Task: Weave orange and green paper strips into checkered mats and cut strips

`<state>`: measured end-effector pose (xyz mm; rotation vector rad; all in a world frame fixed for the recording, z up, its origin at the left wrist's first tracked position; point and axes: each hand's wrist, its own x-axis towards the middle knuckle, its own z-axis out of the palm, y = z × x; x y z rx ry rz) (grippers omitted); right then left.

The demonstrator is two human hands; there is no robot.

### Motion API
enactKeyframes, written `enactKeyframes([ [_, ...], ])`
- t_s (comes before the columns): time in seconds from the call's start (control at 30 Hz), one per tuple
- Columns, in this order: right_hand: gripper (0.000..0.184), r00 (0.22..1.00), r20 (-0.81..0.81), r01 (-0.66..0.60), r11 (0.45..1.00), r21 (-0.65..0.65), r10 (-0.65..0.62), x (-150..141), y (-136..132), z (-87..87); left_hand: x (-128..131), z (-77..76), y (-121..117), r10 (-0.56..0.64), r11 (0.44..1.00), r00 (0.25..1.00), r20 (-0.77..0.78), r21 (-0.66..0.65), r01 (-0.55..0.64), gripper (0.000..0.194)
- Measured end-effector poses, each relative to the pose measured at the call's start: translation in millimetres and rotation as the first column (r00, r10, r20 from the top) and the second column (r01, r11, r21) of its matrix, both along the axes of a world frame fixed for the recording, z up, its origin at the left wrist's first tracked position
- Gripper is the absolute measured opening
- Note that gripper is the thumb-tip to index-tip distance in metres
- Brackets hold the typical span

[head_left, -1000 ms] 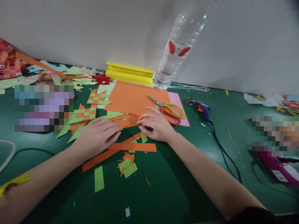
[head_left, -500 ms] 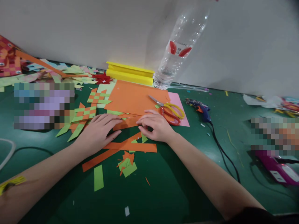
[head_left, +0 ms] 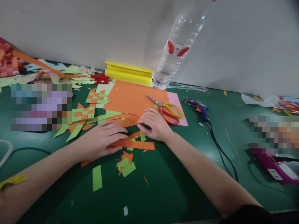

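Note:
My left hand [head_left: 102, 139] lies low over the table with its fingers stretched to the right, resting on an orange paper strip [head_left: 140, 144]. A second orange strip [head_left: 87, 162] crosses beneath and is partly covered. My right hand [head_left: 156, 125] is curled, thumb and fingertips close together at the right end of another orange paper strip [head_left: 130, 120]; its fingertips partly hide the contact. Scissors [head_left: 167, 110] with yellow and red handles lie just beyond it on a large orange sheet [head_left: 130, 96]. Woven orange-and-green paper fish shapes [head_left: 84, 113] lie left of the sheet.
Green and orange scraps [head_left: 126, 165] lie in front of my hands. A tilted plastic bottle [head_left: 171, 57] leans at the wall beside a folded yellow piece [head_left: 128, 74]. A blue glue gun [head_left: 199, 109] with a black cord and a purple power strip [head_left: 277, 169] are on the right.
My left hand has moved right and slightly nearer, off the farther orange strip and onto the crossing strips. My right hand stays almost in place, with its fingers curled a little more.

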<state>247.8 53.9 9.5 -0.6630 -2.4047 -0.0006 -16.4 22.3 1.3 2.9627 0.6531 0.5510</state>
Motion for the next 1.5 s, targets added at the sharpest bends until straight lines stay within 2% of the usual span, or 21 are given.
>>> enactKeyframes([
  [0.1,0.011,1.0,0.007,-0.02,0.999,-0.028,0.021,1,0,0.6,-4,0.6,3,0.027,0.999,1.0,-0.002,0.048,-0.027,0.023],
  [0.17,0.017,0.998,0.032,-0.044,0.998,-0.049,0.046,2,1,0.5,-7,0.8,5,0.065,0.996,0.998,0.002,0.065,-0.065,0.022],
  [0.23,0.021,0.996,0.059,-0.057,0.997,-0.06,0.061,2,1,0.0,-8,0.6,6,0.089,0.994,0.996,0.011,0.064,-0.09,0.022],
  [0.37,0.016,0.997,0.041,-0.058,0.987,-0.147,0.065,1,0,-0.7,-9,-0.1,7,0.076,0.997,0.997,0.012,0.029,-0.076,0.026],
  [0.43,0.02,0.996,-0.041,-0.084,0.963,-0.256,0.076,1,-2,0.8,-9,-0.2,7,0.071,0.997,0.997,0.009,0.031,-0.071,0.027],
  [0.53,0.019,0.982,-0.161,-0.156,0.894,-0.419,0.096,0,-5,4.5,-8,0.1,7,0.066,0.996,0.998,0.007,0.052,-0.066,0.026],
  [0.6,0.019,0.978,-0.17,-0.186,0.864,-0.467,0.118,-1,-6,6.1,-8,0.4,7,0.067,0.997,0.998,0.002,0.042,-0.067,0.025],
  [0.67,0.025,0.979,-0.164,-0.182,0.87,-0.458,0.119,-1,-6,6.0,-8,0.6,7,0.074,0.997,0.997,-0.001,0.018,-0.074,0.025],
  [0.8,0.041,0.975,-0.223,-0.068,0.935,-0.349,-0.012,1,-5,3.9,-9,-0.4,6,0.087,0.996,0.996,0.009,-0.006,-0.087,0.026],
  [0.87,0.042,0.97,-0.241,-0.046,0.942,-0.333,-0.038,2,-5,4.1,-9,-0.9,6,0.089,0.996,0.996,0.024,-0.009,-0.089,0.026],
  [1.17,0.017,0.973,-0.12,-0.231,0.872,-0.43,0.199,-5,-10,2.7,-8,0.8,6,0.086,0.996,0.996,0.036,0.019,-0.087,0.027],
  [1.3,0.017,0.977,-0.108,-0.212,0.892,-0.4,0.184,-6,-9,1.8,-9,0.1,7,0.075,0.996,0.997,0.021,0.046,-0.076,0.027],
  [1.5,0.028,0.977,-0.169,-0.188,0.908,-0.374,0.133,-4,-8,3.7,-9,1.3,6,0.059,0.997,0.998,0.012,0.046,-0.059,0.026],
])
